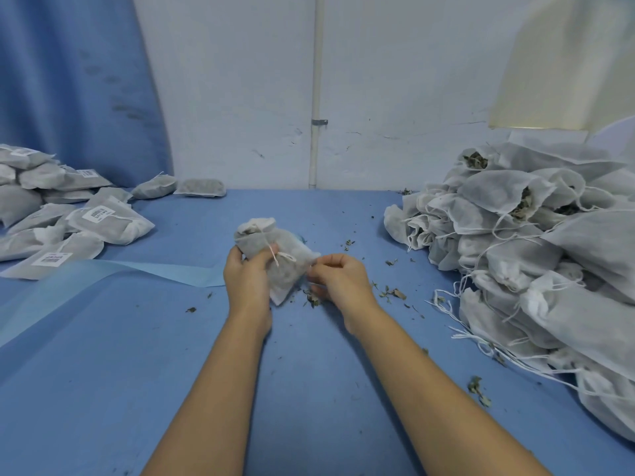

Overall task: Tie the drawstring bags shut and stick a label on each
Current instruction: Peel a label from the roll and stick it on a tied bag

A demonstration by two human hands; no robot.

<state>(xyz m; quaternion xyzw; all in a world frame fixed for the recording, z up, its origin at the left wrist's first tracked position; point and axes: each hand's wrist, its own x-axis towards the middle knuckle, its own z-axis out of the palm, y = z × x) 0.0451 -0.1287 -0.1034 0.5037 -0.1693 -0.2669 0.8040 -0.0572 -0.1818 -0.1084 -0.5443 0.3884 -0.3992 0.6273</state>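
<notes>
White bag (neck tied) in left hand grip; right hand pinches edge.

arms: 2 forearms, bare to frame edge | left hand: bare | right hand: bare

open table between flanking bag piles
</notes>
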